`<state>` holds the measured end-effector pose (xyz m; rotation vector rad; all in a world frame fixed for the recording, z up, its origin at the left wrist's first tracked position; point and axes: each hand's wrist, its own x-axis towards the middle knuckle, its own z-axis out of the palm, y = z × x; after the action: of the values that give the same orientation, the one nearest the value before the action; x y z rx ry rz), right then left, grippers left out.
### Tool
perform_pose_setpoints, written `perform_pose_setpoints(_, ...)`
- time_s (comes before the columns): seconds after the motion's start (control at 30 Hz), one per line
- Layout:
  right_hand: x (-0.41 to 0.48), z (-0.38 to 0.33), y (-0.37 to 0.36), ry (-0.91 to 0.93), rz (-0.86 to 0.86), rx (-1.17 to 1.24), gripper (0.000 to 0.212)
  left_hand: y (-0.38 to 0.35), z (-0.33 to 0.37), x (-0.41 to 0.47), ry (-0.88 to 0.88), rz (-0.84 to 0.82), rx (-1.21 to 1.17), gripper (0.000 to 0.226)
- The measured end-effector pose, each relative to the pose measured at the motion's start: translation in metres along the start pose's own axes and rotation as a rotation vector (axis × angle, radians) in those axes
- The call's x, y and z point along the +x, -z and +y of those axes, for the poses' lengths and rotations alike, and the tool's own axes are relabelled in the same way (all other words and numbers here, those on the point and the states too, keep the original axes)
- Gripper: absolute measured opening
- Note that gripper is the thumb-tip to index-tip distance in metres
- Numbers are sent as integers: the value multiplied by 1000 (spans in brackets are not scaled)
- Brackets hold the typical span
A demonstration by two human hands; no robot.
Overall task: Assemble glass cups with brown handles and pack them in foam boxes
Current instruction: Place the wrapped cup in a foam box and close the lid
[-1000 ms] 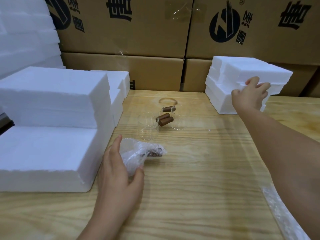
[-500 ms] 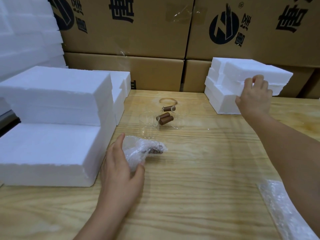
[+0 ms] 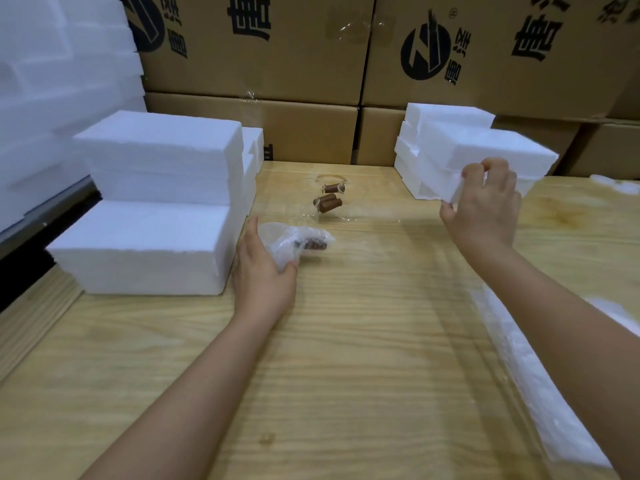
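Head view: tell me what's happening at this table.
A person is packing glassware at a wooden table. Their right hand grips a white foam box at the top of the small stack on the right. Their left hand holds a plastic-wrapped bundle with something brown inside. Glass cups with brown handles sit unpacked mid-table. Bigger foam blocks are piled on the left.

Every foam box (image 3: 156, 161) is plain white. The bench (image 3: 363, 341) is pale yellow wood with fine brown grain lines. Cartons (image 3: 304, 64) beyond its far edge are tan with black logos and characters. The handles (image 3: 330, 204) are dark brown. The plastic bag (image 3: 294, 237) is clear and whitish.
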<state>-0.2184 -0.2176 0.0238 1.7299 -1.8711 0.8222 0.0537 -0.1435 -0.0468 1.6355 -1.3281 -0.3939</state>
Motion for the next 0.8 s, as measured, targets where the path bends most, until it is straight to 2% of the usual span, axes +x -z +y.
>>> perform_pose_setpoints(0.23,-76,-37,2,-110,-171,22,46,1,1,-1,46,18,-92,91)
perform_pose_setpoints(0.43,-95,-42,-6,-133,-251,80,45,1,-2,0,44,25,-116,90)
perform_pose_setpoints(0.5,-93,-40,-6,-165,-225,104,50,1,-2,1,45,27,-115,90)
perform_pose_setpoints(0.63,-80,-35,-1,-198,29,247,58,0,-2,0,29,29,-97,91)
perform_pose_setpoints(0.67,-73,-33,0,-172,27,264,63,1,0,-1,13,32,-92,92)
perform_pose_setpoints(0.73,-58,-29,0,-115,-122,242,74,2,4,-5,-74,60,-40,92)
perform_pose_setpoints(0.8,-50,-26,-3,-45,-283,178,71,5,11,-15,-311,102,66,85)
